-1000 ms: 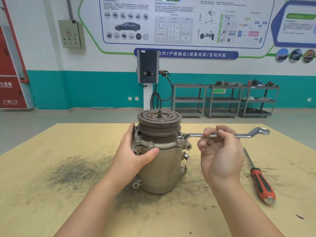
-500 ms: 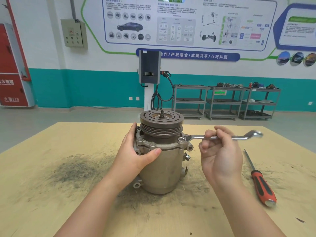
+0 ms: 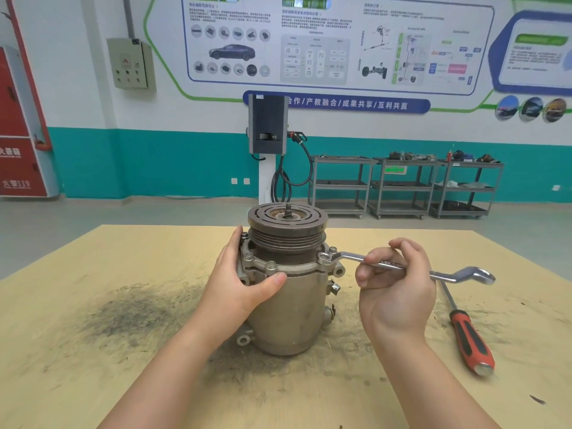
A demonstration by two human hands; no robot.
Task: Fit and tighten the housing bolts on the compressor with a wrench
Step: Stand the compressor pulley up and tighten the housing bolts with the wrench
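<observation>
Right hand point(image 3: 396, 292) grips wrench point(image 3: 402, 267) mid-shaft, long axis running left to its ring end on compressor point(image 3: 288, 305) flange bolt point(image 3: 325, 258); left hand point(image 3: 244, 283) clamps housing upright on tabletop point(image 3: 93, 351).

One head-worn camera, wide-angle. It faces forward and down, close over the table point(image 3: 93, 305), with the far wall point(image 3: 185, 144) behind.

Wooden table point(image 3: 93, 382), upright compressor point(image 3: 291, 317), screwdriver point(image 3: 469, 335), dark grime point(image 3: 130, 317)
</observation>
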